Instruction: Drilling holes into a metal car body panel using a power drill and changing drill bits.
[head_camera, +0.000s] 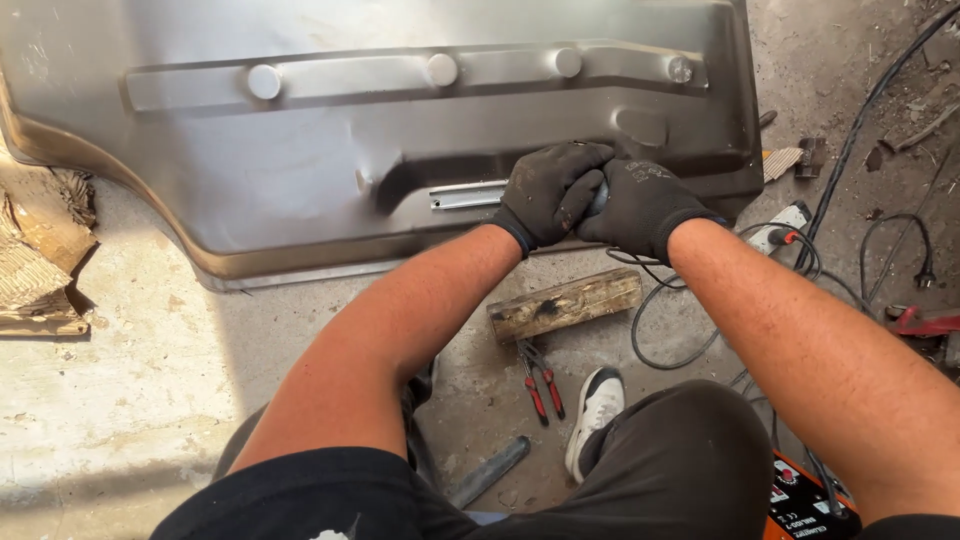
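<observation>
- Left hand (548, 195): in a black work glove, forearm bare, reaching forward from lower centre. The fingers are curled shut, with the knuckles up, on a small grey tool (597, 198) that shows only as a sliver between the two gloves.
- Right hand (640, 205): also in a black glove, forearm coming in from the lower right. It is closed and pressed against the left hand, wrapping the same tool from the other side. What kind of tool it is cannot be told.
- Both hands rest on the lower edge of a large grey sheet-metal panel (330, 170), which lies flat on the concrete floor (130, 400) and fills the upper part of the view.
- A short bright metal strip (467, 195) lies on the panel just left of the left hand.
- A wooden block (565, 304) lies on the floor below the hands, between the forearms.
- Red-handled pliers (540, 380) lie near the block, beside the person's white shoe (598, 410).
- Black cables (850, 140) run over the floor to the right.
- Torn cardboard (40, 250) lies at the left edge.
</observation>
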